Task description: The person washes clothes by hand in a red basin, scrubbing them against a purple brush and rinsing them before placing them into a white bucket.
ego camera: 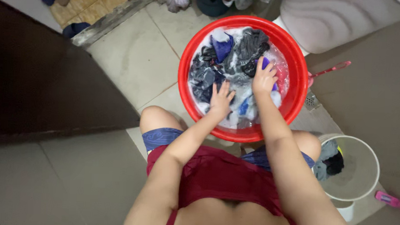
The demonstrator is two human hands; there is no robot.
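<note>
Left hand: the left hand (220, 99) lies flat with fingers spread wide, palm down on the wet clothes (230, 64) near the front of the basin; it presses on the fabric and grips nothing.
Right hand: the right hand (264, 77) is half closed, its fingers curled over a dark grey garment (252, 45) and a bit of bright blue cloth (266, 64) that shows between the fingers; it seems to bunch the fabric, though how firmly cannot be told.
Hands together: both are inside the basin, near each other but apart, the right one further from the body than the left.
Clothes: a soaked heap of dark grey, navy, blue and white pieces in soapy water, with foam around the edges.
Basin: a round red basin (187, 92) stands on the tiled floor (135, 66) just in front of the person's knees and holds all of the washing.
Bucket: a white bucket (369, 165) stands on the floor by the person's right knee, with grey and dark cloth lying in it.
Pink things: a pink handle (330, 69) sticks out beside the basin's far right rim; a pink brush-like thing (389, 200) lies on the floor past the bucket.
Doorway: a stone threshold (110, 18) crosses the top left.
</note>
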